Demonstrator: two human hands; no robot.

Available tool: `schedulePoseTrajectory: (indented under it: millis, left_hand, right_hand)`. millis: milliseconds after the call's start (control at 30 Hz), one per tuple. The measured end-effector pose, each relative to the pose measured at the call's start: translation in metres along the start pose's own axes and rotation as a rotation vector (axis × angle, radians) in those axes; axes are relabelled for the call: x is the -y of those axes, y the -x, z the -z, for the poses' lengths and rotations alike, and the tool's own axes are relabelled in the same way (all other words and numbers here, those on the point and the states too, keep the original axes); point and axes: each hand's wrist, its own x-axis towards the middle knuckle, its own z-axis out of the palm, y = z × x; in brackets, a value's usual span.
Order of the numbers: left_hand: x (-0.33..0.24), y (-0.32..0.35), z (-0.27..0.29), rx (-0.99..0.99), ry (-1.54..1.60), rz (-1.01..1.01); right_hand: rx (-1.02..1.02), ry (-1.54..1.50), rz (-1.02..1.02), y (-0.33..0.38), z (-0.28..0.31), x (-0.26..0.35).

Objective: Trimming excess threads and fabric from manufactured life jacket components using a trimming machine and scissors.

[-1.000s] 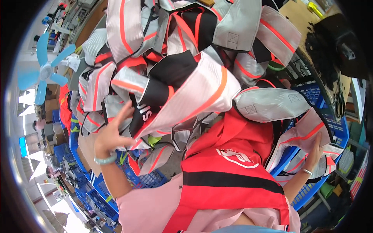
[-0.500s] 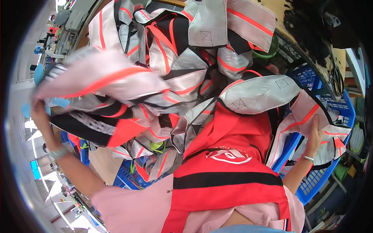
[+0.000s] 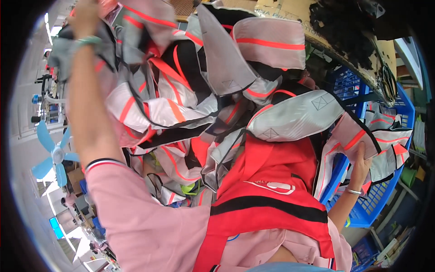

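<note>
A big heap of grey reflective fabric pieces (image 3: 229, 72) with orange stripes and black edging lies in front of me. My left hand (image 3: 86, 20) is stretched far forward at the upper left, over dark and grey cloth at the heap's edge. Motion smears its fingers, so their grip is unclear. At the right, my right hand (image 3: 361, 164) is closed on a grey-pink reflective strip (image 3: 355, 136) with an orange stripe. Beside that strip, a wide grey reflective piece (image 3: 299, 114) with stitched crossed squares curves across my red apron (image 3: 272, 199).
A blue plastic basket (image 3: 369, 206) stands at my right, with more striped pieces (image 3: 387, 149) in it. A worn board (image 3: 290, 13) with black scraps (image 3: 346, 31) is at the far right. To the left is a light-blue fan (image 3: 57, 155).
My left arm has swung forward and up; the striped cloth it was lifting at the left has moved over the heap. My right hand has shifted slightly, still holding its strip.
</note>
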Motion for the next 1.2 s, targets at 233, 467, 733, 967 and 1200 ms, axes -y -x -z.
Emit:
schedulePoseTrajectory:
  millis: [233,467,733,967,1200]
  left_hand:
    - [-0.09,0.094,-0.112,0.781,0.029,0.138]
    - [-0.156,0.045,0.005,0.682,1.082,0.215]
    - [-0.231,0.104,-0.003,0.734,0.352,-0.274]
    - [-0.164,0.026,0.011,0.557,0.207,-0.324]
    - [-0.21,0.097,-0.101,0.516,0.077,-0.124]
  right_hand:
    - [0.009,-0.021,0.008,0.0,-0.012,0.015]
    - [0.018,-0.046,0.009,0.003,-0.016,0.016]
    - [0.059,0.015,0.061,-0.003,-0.022,0.021]
    - [0.018,-0.026,0.016,-0.005,-0.018,0.016]
    - [-0.007,-0.029,0.012,0.001,-0.022,0.02]
